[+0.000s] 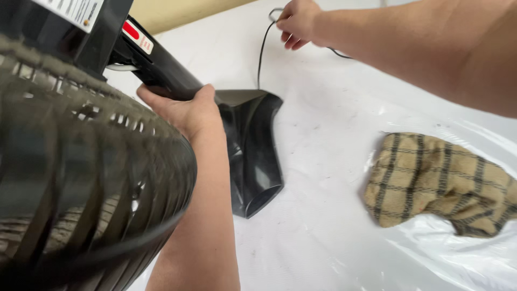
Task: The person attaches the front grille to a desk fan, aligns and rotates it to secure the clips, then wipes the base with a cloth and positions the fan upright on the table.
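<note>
A black fan lies tipped on a white plastic-covered table (323, 108). Its round grille (81, 183) fills the left of the view, close to the camera and blurred. My left hand (183, 110) grips the fan's black neck (161, 70), just above the glossy black base (253, 151) that rests on the table. My right hand (299, 21) reaches to the far side and is closed on the thin black power cord (263, 51), which runs from the base toward the back of the table.
A tan cloth with a dark check pattern (436, 183) lies crumpled on the right of the table. Clear plastic sheeting wrinkles around it. A beige wall or panel (177, 11) edges the table at the back.
</note>
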